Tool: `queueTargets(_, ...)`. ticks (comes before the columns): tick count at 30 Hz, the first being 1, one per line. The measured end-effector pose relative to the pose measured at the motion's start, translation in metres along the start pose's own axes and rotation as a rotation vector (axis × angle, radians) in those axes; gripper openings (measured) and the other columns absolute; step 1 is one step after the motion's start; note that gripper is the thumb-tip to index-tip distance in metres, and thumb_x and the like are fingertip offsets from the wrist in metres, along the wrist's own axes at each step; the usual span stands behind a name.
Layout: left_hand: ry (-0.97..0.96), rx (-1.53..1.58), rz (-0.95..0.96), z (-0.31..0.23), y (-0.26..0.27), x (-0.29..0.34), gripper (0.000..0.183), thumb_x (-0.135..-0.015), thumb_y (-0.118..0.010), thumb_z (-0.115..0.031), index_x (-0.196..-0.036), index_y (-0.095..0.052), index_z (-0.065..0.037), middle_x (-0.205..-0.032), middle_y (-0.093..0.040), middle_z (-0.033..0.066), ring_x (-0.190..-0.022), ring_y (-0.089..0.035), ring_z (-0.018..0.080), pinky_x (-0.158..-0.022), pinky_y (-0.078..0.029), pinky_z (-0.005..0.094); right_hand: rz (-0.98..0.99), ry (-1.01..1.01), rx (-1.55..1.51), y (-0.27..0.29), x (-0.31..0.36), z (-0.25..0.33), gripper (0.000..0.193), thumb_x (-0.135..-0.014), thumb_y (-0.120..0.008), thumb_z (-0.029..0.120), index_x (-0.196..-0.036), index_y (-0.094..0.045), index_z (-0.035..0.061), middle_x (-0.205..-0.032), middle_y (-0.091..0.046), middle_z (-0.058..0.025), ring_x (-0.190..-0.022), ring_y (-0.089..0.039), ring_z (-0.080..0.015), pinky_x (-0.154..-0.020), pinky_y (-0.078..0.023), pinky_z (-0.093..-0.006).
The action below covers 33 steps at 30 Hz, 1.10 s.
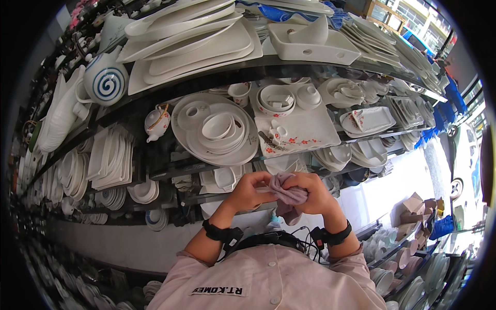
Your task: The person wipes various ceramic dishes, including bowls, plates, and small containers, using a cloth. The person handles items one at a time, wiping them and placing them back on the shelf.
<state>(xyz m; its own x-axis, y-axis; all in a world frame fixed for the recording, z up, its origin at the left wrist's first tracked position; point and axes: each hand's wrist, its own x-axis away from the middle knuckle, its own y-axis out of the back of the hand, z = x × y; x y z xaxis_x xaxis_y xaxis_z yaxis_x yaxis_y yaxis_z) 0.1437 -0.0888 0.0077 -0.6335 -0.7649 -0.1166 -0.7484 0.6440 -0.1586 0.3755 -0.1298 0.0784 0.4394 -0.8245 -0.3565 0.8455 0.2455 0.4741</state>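
Before my chest, both hands work on a crumpled mauve cloth [289,195]. My left hand [247,192] is closed, its thumb and fingers pinching the cloth's left side. My right hand [313,194] is closed round the bunched middle and right side, and a loose end hangs below it. Whether a small thing is wrapped inside the folds, I cannot tell. Just beyond my hands, on the shelf, stand a large oval plate [181,124] with stacked bowls [217,126] on it and a square white plate [310,129] with red flowers.
A dark shelf edge [206,77] runs across above, bearing stacked white platters [201,57] and a teapot [106,77] with a blue spiral. More plates [111,160] fill lower racks at left. Bowls and plates [408,268] crowd a shelf at lower right, near cardboard boxes [413,209].
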Motion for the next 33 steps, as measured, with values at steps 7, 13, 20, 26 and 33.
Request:
queueTargets(7,-0.116,-0.312,-0.112,-0.006,-0.008,-0.057,0.048,-0.085,-0.083,-0.015,-0.127,-0.062,-0.003,-0.114,-0.070,0.0058,-0.095,-0.064,0.0095,-0.081,-0.053,0.0263,-0.107,0.132,0.267,0.044,-0.015,-0.021,0.040,-0.061,-0.081,0.003,-0.097,-0.065,0.0100,-0.093,-0.069,-0.0105,-0.082,-0.067,-0.0350,-0.069,-0.052,-0.0401)
queueTargets(13,0.016,-0.098,-0.414,0.026,-0.001,-0.098,0.044,-0.092,-0.072,-0.008,-0.132,-0.055,-0.003,-0.115,-0.066,0.0060,-0.095,-0.064,0.0113,-0.072,-0.051,0.0252,-0.377,0.164,0.375,0.081,-0.047,-0.076,0.039,-0.061,-0.080,0.001,-0.095,-0.066,0.0104,-0.094,-0.069,-0.0125,-0.081,-0.067,-0.0350,-0.070,-0.053,-0.0397)
queueTargets(20,0.115,0.132,-0.564,0.022,0.008,-0.119,0.025,-0.096,-0.069,-0.010,-0.118,-0.062,0.001,-0.101,-0.066,0.0045,-0.090,-0.063,0.0110,-0.079,-0.051,0.0260,-0.493,0.107,0.374,0.097,-0.108,-0.137,0.033,-0.068,-0.072,-0.002,-0.099,-0.067,0.0106,-0.091,-0.067,-0.0107,-0.083,-0.067,-0.0362,-0.071,-0.053,-0.0409)
queueTargets(26,0.111,0.111,-0.738,0.024,0.010,-0.118,0.019,-0.097,-0.067,-0.008,-0.113,-0.062,0.000,-0.096,-0.066,0.0030,-0.087,-0.062,0.0101,-0.076,-0.051,0.0247,-0.376,0.092,0.388,0.093,-0.149,-0.173,0.029,-0.072,-0.071,0.001,-0.099,-0.069,0.0129,-0.091,-0.067,-0.0098,-0.083,-0.067,-0.0357,-0.070,-0.054,-0.0423)
queueTargets(33,0.086,0.113,-0.866,0.034,0.018,-0.114,0.016,-0.097,-0.066,-0.011,-0.111,-0.064,-0.004,-0.087,-0.066,0.0032,-0.073,-0.058,0.0090,-0.064,-0.045,0.0234,-0.305,0.055,0.417,0.079,-0.176,-0.198,0.030,-0.073,-0.072,0.004,-0.102,-0.070,0.0148,-0.093,-0.069,-0.0084,-0.085,-0.068,-0.0357,-0.071,-0.055,-0.0430)
